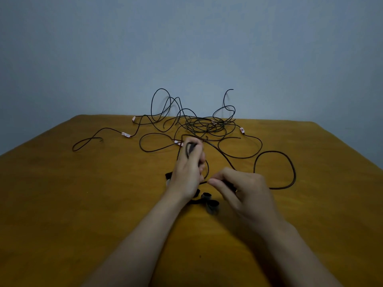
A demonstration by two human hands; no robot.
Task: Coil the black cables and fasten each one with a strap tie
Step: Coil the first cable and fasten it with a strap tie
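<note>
A tangle of thin black cables (204,126) with small white-and-red tags lies at the far middle of the wooden table (83,204). My left hand (189,168) grips a small coil of black cable (190,149), its loops showing above my fingers. My right hand (242,189) pinches the same cable a little to the right and nearer me. From there the cable runs out in a wide loop (275,170) on the right. Several rolled black strap ties (210,203) lie on the table between my wrists, partly hidden by my hands.
One cable end (87,142) trails off to the left of the pile. A grey-blue wall (186,48) stands right behind the table's far edge, and some cable loops rise in front of it.
</note>
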